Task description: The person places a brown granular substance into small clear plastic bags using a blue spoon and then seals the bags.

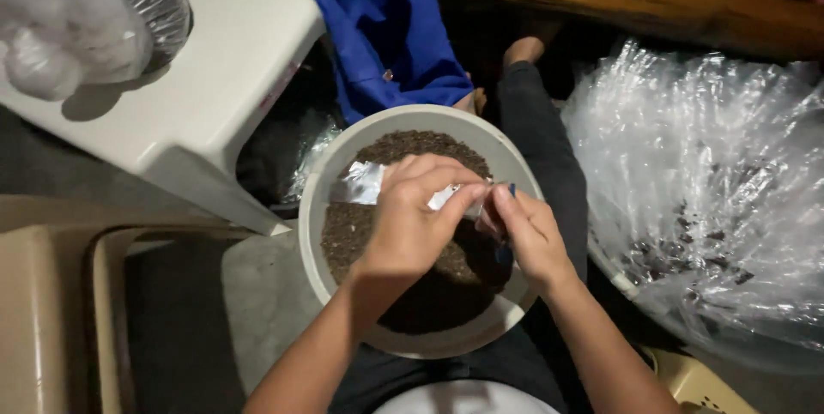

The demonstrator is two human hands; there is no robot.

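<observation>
Both hands [463,217] pinch a plastic sachet [369,184] — over a bowl [319,182].

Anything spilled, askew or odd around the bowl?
Nothing stands out. The dark granules sit inside the white bowl, none visibly over its rim. Left hand and right hand hold a small silvery packet above it.

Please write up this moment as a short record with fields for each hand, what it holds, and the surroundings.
left hand: left hand pinches a small silver foil packet from above
right hand: right hand grips the packet's right end, beside something small and blue, unclear
below hands: round white plastic bowl with dark brown granules, resting on the lap
left side: white plastic stool
right side: heap of clear crinkled plastic bags
top: blue cloth
</observation>
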